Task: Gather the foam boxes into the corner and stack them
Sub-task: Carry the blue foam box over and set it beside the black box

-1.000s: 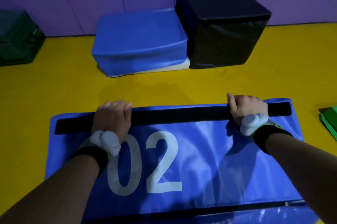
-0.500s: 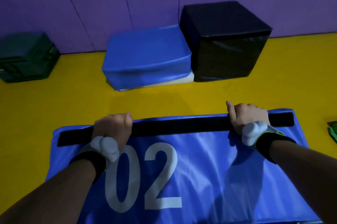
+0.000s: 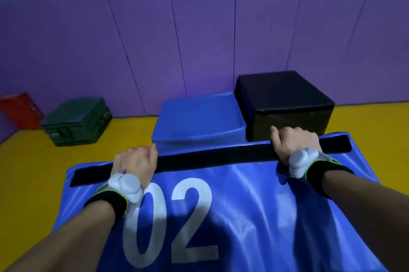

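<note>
The large blue foam box [image 3: 232,216] fills the near foreground, its glossy vinyl cover creased and printed with a white "02". A black fabric strip [image 3: 212,157] runs along its far top edge. The left hand [image 3: 135,164] is curled over that edge near the strip's left end, fingers wrapped tight on the box; the right hand [image 3: 293,146] is clamped over the same edge near the right end. Each wrist carries a black band with a white rounded device.

Beyond the held edge, a low blue box [image 3: 199,121], soft-cornered and smooth, sits touching a taller black cube [image 3: 285,103] to its right; both stand against the purple padded wall [image 3: 199,39], which is seamed in vertical panels. A dark green box [image 3: 77,121] and a red box [image 3: 21,110] lie well apart to the left, by the wall. Bare yellow floor [image 3: 124,132] lies open between the green box and the blue one, and to the right of the cube.
</note>
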Tool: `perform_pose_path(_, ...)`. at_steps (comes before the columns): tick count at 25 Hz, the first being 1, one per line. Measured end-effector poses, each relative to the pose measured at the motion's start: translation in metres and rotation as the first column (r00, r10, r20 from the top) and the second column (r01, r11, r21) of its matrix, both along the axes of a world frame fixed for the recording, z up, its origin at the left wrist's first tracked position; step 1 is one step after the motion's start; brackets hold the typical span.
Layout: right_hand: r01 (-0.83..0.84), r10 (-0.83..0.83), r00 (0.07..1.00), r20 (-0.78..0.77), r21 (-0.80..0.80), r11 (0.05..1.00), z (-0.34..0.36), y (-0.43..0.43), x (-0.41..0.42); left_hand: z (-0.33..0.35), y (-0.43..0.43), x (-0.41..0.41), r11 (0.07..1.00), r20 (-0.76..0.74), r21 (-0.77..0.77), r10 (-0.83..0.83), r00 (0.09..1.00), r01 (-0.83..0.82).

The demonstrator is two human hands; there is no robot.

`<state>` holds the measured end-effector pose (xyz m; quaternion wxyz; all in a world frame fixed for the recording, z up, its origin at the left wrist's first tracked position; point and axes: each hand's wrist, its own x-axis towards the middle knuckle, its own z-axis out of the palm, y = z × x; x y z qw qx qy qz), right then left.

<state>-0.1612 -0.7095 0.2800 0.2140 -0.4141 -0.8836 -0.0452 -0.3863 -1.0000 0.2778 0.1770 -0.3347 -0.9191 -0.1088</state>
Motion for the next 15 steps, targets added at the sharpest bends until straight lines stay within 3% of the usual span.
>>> perform_pose_path(7,-0.014,0.016,0.999,-0.045,0.027,1.0,0.105,0.047,-0.099,0.099,0.047,-0.107,0.997,-0.085,0.08,0.007,0.996,0.0)
perform_pose_path(15,0.023,-0.022,0.999,-0.035,0.037,0.999,0.157,0.16,-0.27,0.165,0.161,-0.281,0.998,-0.022,0.062,-0.029,0.999,0.03)
